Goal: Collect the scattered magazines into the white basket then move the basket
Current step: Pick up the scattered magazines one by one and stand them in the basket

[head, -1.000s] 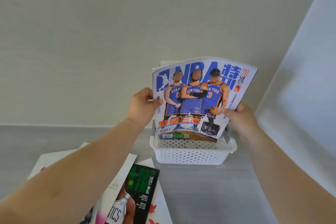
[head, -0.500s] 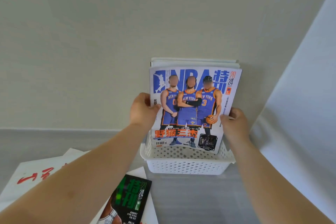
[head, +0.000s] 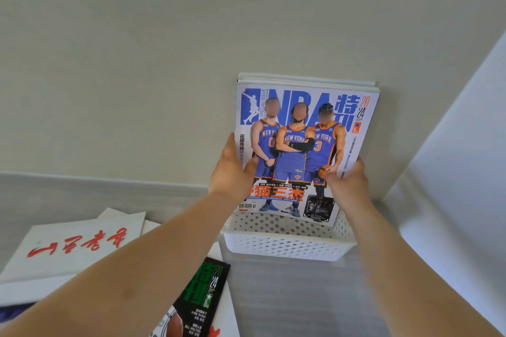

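Fingers point(head: 247, 169) of both hands pinch the NBA magazine point(head: 304, 145), half in basket point(head: 287, 246); others point(head: 202, 295) remain on desk point(head: 301, 295).

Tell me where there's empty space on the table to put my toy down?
Bare table lies in front of the white basket, right of the green magazine. The left side is crowded with the white magazine and others.

The glossy paper cover of the NBA magazine point(head: 304, 150) right of centre stands in a perforated white plastic basket point(head: 287, 246) on a matt, faintly grained grey tabletop point(head: 301, 295), before a smooth matt wall point(head: 137, 63).
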